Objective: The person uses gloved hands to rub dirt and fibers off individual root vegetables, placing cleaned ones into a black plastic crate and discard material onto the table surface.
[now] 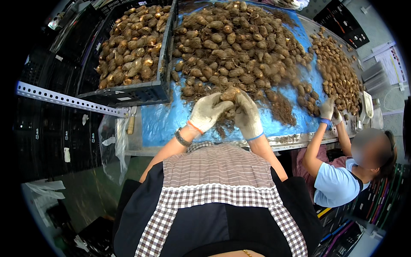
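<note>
Both my hands wear off-white knit gloves, dirty at the fingers. My left hand (208,110) and my right hand (249,116) hold a small brown taro corm (230,94) between them, one on each side. Paler patches show on its skin. Below it, more brown matter shows between the hands; I cannot tell whether either hand holds it. Just beyond lies a large heap of hairy, soil-covered taro corms (231,48) on a blue plastic sheet (163,125).
A black plastic crate (128,91) at the left holds cleaner corms. A perforated metal post (70,99) and a wooden-handled tool (131,123) are nearby. Loose root fibres (284,110) lie at the right. A co-worker (337,183) in gloves handles corms beside another pile (340,74).
</note>
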Tool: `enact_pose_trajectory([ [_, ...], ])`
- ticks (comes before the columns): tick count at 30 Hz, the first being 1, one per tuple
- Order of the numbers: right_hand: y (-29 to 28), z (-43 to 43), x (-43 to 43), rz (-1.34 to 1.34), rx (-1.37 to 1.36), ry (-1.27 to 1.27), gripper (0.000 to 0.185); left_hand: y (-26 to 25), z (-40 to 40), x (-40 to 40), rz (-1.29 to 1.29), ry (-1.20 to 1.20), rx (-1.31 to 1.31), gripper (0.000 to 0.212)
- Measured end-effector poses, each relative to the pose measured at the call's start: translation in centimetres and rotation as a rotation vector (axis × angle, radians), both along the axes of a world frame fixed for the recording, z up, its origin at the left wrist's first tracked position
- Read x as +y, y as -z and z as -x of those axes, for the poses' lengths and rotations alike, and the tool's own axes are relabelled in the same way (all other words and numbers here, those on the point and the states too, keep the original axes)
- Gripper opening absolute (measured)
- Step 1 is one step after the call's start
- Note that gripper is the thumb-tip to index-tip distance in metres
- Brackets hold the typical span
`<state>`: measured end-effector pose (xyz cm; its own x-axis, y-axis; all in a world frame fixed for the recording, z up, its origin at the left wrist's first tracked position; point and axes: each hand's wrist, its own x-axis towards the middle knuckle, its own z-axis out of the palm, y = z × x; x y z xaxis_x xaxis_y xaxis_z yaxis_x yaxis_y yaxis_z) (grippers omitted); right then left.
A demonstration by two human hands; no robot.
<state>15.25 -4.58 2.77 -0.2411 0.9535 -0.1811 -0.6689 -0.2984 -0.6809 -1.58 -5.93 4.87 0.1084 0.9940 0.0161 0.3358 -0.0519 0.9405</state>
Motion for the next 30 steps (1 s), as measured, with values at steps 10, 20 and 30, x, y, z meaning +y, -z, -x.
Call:
enact_pose_trajectory([
  [10,4.2,-13.0,7.0,-0.015,0.592,0.077,0.038,4.7,3.6,-0.8,0.169,-0.12,-0.556,0.026],
  [20,3.7,-4.8,11.4,-0.729,-1.657,0.181,0.041,1.2,1.6,-2.3,0.192,-0.071,0.348,0.024],
  [30,4.8,-1.6,15.8,-1.151,-2.205,-0.015,0.032,4.7,2.5,-3.0,0.151,-0.111,0.043,0.043],
])
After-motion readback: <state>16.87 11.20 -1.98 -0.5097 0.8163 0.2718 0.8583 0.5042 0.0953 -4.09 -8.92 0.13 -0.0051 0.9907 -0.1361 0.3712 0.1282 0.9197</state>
